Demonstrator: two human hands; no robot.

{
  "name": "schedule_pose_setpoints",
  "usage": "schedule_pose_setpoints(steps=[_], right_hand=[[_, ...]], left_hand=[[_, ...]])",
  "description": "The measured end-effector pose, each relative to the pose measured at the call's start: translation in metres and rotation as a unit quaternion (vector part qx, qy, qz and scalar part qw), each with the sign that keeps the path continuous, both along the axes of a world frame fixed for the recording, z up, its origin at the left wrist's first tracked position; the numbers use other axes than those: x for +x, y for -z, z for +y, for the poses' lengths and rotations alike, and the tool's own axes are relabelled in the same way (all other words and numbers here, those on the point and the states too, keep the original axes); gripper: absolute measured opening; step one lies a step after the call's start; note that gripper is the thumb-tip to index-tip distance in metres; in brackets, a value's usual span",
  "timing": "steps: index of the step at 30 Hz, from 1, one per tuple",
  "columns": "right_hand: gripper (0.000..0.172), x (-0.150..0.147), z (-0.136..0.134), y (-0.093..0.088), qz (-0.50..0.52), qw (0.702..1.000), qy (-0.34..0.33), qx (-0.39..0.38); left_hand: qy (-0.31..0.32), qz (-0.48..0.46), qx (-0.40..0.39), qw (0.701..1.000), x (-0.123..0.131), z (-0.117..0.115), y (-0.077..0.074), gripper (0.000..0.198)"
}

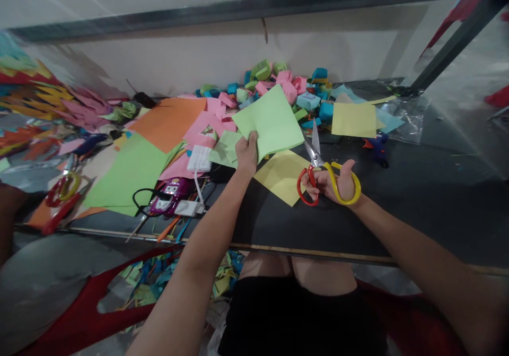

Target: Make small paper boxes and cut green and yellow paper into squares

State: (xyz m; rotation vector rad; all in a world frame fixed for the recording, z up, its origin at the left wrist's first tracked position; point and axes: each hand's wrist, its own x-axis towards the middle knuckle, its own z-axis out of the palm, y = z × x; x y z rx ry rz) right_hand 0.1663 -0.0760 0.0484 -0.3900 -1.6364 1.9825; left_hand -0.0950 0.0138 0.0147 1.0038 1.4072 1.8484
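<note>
My left hand (247, 154) pinches a light green sheet of paper (274, 117) by its lower left edge, holding it raised above the dark table. In my right hand (328, 182) are scissors (315, 157) with one red and one yellow handle loop. My thumb passes through the yellow loop and fingers through the red one. The blades stand apart and point away from me, near the sheet's right corner. A yellow paper square (284, 178) lies on the table below the green sheet. Another green piece (226, 149) sits beside my left hand.
Folded paper pieces (290, 88) are heaped by the wall. Yellow paper (353, 120) lies to the right. Left are orange (173, 120) and green sheets (127, 173), a purple device (173, 194), a white power bank (199, 158) and other scissors (66, 189). Another person's knee (51, 287) is at far left.
</note>
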Motion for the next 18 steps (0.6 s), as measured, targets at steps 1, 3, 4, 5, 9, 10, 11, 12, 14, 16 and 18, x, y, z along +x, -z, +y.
schedule_pose_setpoints(steps=[1,3,4,5,9,10,11,12,14,16,18], right_hand=[[0.126,0.0005,0.0002,0.0011,-0.004,1.000,0.006,0.003],[0.125,0.0013,0.0005,0.0026,-0.014,1.000,0.021,0.010],[0.125,0.0016,0.0006,0.0028,-0.018,0.999,0.026,0.012],[0.125,0.0019,0.0006,0.0027,-0.020,0.999,0.028,0.014],[0.126,0.0034,0.0007,0.0008,-0.032,0.999,0.036,0.022],[0.125,0.0039,0.0009,0.0003,-0.037,0.998,0.037,0.027],[0.124,0.0044,0.0012,0.0001,-0.039,0.998,0.041,0.032],[0.123,0.0049,0.0016,0.0000,-0.040,0.998,0.042,0.038],[0.121,0.0057,0.0027,0.0002,-0.037,0.997,0.046,0.041],[0.119,0.0065,0.0040,0.0004,-0.039,0.997,0.048,0.034],[0.116,0.0072,0.0055,0.0005,-0.048,0.997,0.047,0.024]], left_hand=[[-0.003,0.004,-0.001,1.000,-0.0009,0.0008,0.0008,0.058],[-0.003,0.011,0.000,1.000,-0.0017,0.0018,0.0022,0.060],[0.000,0.012,0.003,1.000,-0.0017,0.0020,0.0026,0.061],[0.001,0.013,0.007,1.000,-0.0016,0.0020,0.0028,0.062],[0.007,0.022,0.010,1.000,-0.0010,0.0009,0.0018,0.063],[0.016,0.026,0.011,0.999,-0.0011,0.0004,0.0013,0.062],[0.028,0.030,0.012,0.999,-0.0013,0.0000,0.0008,0.061],[0.040,0.032,0.014,0.999,-0.0016,-0.0003,0.0003,0.061],[0.052,0.033,0.017,0.998,-0.0023,-0.0008,-0.0007,0.060],[0.051,0.035,0.019,0.998,-0.0029,-0.0013,-0.0022,0.060],[0.052,0.046,0.025,0.997,-0.0031,-0.0023,-0.0045,0.059]])
